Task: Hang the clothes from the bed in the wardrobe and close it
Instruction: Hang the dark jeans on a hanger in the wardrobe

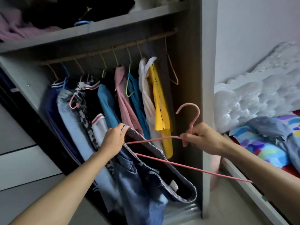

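Now pink hanger (194, 168) slants down-right, hook upward.

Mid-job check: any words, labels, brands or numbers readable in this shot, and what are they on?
No readable text anywhere in this view.
White tag inside the jeans waistband: too blurred to read.
Yellow shirt with white collar: no print visible.
Pink hanger: no marking visible.

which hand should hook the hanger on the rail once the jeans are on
Right, probably. The right hand grips the pink hanger just below its hook, beneath the rail; the left hand holds the jeans by the waistband.
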A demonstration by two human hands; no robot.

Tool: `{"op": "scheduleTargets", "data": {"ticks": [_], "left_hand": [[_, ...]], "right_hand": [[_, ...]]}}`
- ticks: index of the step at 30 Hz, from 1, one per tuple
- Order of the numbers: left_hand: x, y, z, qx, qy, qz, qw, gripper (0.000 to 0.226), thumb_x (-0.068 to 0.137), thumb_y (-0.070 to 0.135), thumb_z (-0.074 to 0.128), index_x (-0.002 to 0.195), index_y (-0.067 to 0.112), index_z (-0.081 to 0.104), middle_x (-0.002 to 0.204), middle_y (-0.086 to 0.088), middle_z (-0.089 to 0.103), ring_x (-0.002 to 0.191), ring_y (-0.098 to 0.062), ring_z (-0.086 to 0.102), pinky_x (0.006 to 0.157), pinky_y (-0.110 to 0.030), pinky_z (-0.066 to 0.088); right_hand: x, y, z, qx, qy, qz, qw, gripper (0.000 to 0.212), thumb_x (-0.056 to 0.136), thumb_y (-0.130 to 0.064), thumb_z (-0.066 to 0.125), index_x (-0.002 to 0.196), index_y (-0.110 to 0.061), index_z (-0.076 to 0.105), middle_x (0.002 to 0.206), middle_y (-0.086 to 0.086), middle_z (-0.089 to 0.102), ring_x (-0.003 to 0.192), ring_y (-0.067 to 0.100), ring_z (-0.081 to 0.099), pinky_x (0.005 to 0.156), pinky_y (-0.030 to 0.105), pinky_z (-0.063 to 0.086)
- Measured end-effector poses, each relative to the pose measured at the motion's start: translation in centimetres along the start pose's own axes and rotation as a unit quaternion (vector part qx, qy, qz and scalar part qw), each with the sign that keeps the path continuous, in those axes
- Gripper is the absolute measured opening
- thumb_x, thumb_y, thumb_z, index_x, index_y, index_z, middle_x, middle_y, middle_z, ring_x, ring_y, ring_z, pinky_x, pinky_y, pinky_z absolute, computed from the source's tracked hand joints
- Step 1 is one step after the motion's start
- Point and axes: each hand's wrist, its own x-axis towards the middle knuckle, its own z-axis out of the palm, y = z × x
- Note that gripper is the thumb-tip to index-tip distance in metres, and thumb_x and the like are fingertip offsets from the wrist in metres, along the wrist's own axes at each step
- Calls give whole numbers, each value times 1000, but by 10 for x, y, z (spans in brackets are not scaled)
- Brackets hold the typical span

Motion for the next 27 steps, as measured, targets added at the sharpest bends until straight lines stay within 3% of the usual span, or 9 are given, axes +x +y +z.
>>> {"op": "scheduleTargets", "data": {"ticks": [3, 7, 10, 14, 18, 21, 23, 25, 27], "left_hand": [[-9, 13, -3, -6, -30, 9, 999, 28, 100, 26, 44, 80, 7, 51, 55, -6, 46, 55, -26, 44, 56, -41, 34], [-17, 52, 5, -25, -50, 103, 993, 25, 99, 26, 47, 86, 7, 55, 52, 2, 43, 51, -22, 41, 55, -38, 32], [-13, 44, 0, -35, -56, 95, 993, 27, 99, 29, 45, 87, 7, 54, 52, 0, 44, 51, -25, 43, 53, -41, 34], [-15, 19, -12, 34, -42, 96, 994, 26, 99, 34, 42, 94, 11, 53, 51, 6, 41, 60, -30, 52, 54, -36, 33], [-13, 28, -15, 97, -11, 220, 971, 45, 95, 54, 30, 98, 17, 56, 87, 3, 65, 83, -23, 61, 67, -38, 47], [-7, 32, -14, 134, -22, 299, 945, 49, 92, 62, 34, 90, 18, 57, 79, 4, 62, 70, -19, 61, 57, -36, 48], [-1, 26, -17, 148, -14, 317, 937, 46, 93, 60, 36, 84, 19, 55, 70, 3, 59, 60, -22, 60, 46, -35, 46], [8, 15, -29, 137, 20, 299, 944, 40, 93, 57, 37, 80, 21, 51, 64, 1, 59, 57, -26, 61, 43, -34, 44], [16, -1, -45, 136, 76, 263, 952, 38, 92, 51, 43, 76, 18, 51, 57, -3, 56, 52, -30, 59, 44, -29, 38]], "right_hand": [[12, -6, 8, 11, 8, 1, 1000, 31, 94, -23, 59, 73, -5, 74, 48, -7, 49, 43, 3, 44, 45, 14, 34], [28, -6, 72, -63, -57, -36, 996, 29, 93, -24, 62, 72, -10, 75, 49, -8, 51, 45, 4, 45, 48, 18, 34], [29, 0, 84, 28, 15, -11, 999, 34, 95, -25, 59, 68, -11, 74, 49, -5, 50, 44, 4, 39, 48, 23, 32], [23, 3, 75, 160, 82, 36, 983, 37, 98, -19, 53, 69, -5, 71, 46, -7, 48, 42, 8, 37, 44, 21, 31], [27, -5, 87, 239, 117, 60, 962, 39, 97, -18, 53, 70, 5, 69, 46, -3, 44, 42, 9, 35, 42, 20, 29], [30, -12, 99, 270, 98, 58, 956, 36, 94, -21, 57, 68, -1, 72, 49, 1, 45, 43, 10, 36, 42, 20, 29], [38, -15, 91, 328, 19, 73, 942, 36, 95, -30, 54, 76, -6, 72, 58, 6, 53, 47, 12, 43, 44, 22, 34], [48, -1, 69, 381, -37, 115, 917, 47, 95, -47, 46, 88, -7, 70, 80, 13, 65, 62, 17, 58, 56, 27, 46], [55, 33, 45, 361, 4, 196, 912, 57, 94, -55, 42, 100, -6, 70, 96, 15, 70, 78, 23, 66, 67, 31, 53]]}}
